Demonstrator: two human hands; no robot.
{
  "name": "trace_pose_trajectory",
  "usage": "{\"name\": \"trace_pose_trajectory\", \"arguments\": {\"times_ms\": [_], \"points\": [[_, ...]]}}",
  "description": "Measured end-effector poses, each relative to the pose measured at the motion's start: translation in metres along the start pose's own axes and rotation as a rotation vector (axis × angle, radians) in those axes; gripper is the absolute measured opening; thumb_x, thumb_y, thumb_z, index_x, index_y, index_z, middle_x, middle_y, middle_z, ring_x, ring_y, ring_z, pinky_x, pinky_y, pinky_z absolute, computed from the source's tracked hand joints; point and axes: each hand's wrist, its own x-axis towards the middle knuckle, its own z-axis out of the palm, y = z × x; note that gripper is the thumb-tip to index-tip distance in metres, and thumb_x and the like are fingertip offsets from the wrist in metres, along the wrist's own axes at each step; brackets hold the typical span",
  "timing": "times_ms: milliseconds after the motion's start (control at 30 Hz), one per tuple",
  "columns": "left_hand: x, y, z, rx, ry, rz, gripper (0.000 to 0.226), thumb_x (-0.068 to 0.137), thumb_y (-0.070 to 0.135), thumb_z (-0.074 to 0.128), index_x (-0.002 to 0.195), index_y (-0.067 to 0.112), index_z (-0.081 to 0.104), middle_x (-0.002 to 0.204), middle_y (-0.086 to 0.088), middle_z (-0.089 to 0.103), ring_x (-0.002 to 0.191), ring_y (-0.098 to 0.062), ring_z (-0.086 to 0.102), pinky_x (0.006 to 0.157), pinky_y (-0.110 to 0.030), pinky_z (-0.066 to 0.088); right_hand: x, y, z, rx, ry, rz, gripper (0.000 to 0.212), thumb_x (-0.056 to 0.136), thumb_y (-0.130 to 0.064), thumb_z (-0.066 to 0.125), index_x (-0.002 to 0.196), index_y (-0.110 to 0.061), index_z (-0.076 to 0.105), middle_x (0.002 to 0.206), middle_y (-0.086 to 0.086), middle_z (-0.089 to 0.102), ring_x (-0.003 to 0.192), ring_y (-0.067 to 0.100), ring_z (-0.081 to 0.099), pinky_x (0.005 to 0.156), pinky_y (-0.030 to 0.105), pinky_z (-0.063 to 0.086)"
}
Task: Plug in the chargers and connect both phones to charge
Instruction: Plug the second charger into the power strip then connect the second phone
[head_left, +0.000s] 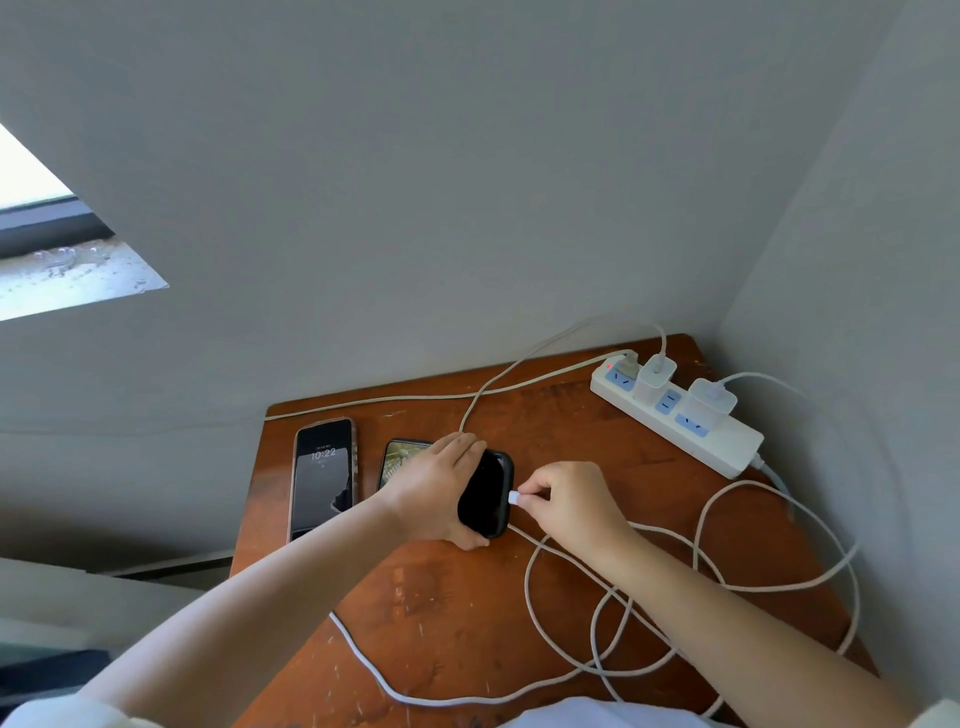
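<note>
The left hand (436, 491) grips a black phone (485, 493) near the middle of the tabletop (457, 613), while the right hand (569, 506) pinches a white plug (514, 498) at the phone's end. A second phone (323, 478) lies near the left edge; two chargers (657, 378) sit in the power strip (727, 441) at the far right corner.

Scuffed reddish wooden table (467, 613), glossy white plastic power strip (727, 441), matt black phone case (485, 493).

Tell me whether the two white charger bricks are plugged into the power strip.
Plugged in. Both white charger bricks sit upright in sockets of the white power strip, each with a cable leaving its top.
</note>
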Motion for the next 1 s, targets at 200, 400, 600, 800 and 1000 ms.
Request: {"name": "trace_pose_trajectory", "arguments": {"times_ms": [200, 400, 600, 800, 1000], "points": [[0.004, -0.005, -0.002, 0.065, -0.099, 0.048, 0.100, 0.071, 0.052, 0.065, 0.142, 0.010, 0.009, 0.152, -0.010, 0.015, 0.139, -0.024, 0.009, 0.111, -0.028, 0.012, -0.008, 0.003, 0.021, 0.098, 0.111, 0.026, 0.016, 0.084, -0.014, 0.065, 0.087, 0.000, 0.072, 0.087, 0.015, 0.074, 0.077, 0.024, 0.068, 0.063, 0.026, 0.049], [0.004, -0.007, 0.000, 0.098, -0.121, 0.078, 0.100, 0.073, 0.053, 0.063, 0.142, 0.009, 0.006, 0.153, -0.010, 0.012, 0.140, -0.024, 0.006, 0.111, -0.027, 0.008, -0.009, 0.008, 0.024, 0.130, 0.117, 0.016, 0.015, 0.083, -0.013, 0.067, 0.086, 0.000, 0.072, 0.087, 0.015, 0.074, 0.079, 0.023, 0.067, 0.061, 0.017, 0.045], [0.004, -0.008, 0.002, 0.118, -0.127, 0.109, 0.100, 0.073, 0.053, 0.064, 0.141, 0.007, 0.007, 0.152, -0.011, 0.014, 0.140, -0.025, 0.007, 0.111, -0.029, 0.010, -0.013, 0.010, 0.030, 0.146, 0.154, -0.008, 0.011, 0.079, -0.008, 0.070, 0.080, 0.003, 0.072, 0.080, 0.017, 0.073, 0.071, 0.020, 0.065, 0.052, -0.001, 0.031], [0.004, -0.007, 0.003, 0.131, -0.108, 0.128, 0.099, 0.072, 0.053, 0.064, 0.141, 0.006, 0.011, 0.151, -0.013, 0.018, 0.139, -0.027, 0.011, 0.111, -0.029, 0.009, -0.017, 0.010, 0.037, 0.143, 0.184, -0.042, 0.006, 0.072, 0.000, 0.075, 0.071, 0.005, 0.072, 0.070, 0.019, 0.073, 0.065, 0.027, 0.068, 0.053, 0.004, 0.035], [0.004, -0.008, 0.006, 0.152, -0.097, 0.142, 0.099, 0.072, 0.054, 0.064, 0.141, 0.006, 0.011, 0.151, -0.013, 0.019, 0.138, -0.027, 0.013, 0.111, -0.029, 0.011, -0.015, 0.014, 0.037, 0.139, 0.192, -0.063, 0.006, 0.074, -0.001, 0.074, 0.073, 0.005, 0.072, 0.071, 0.019, 0.073, 0.067, 0.027, 0.067, 0.054, 0.004, 0.034]]}}
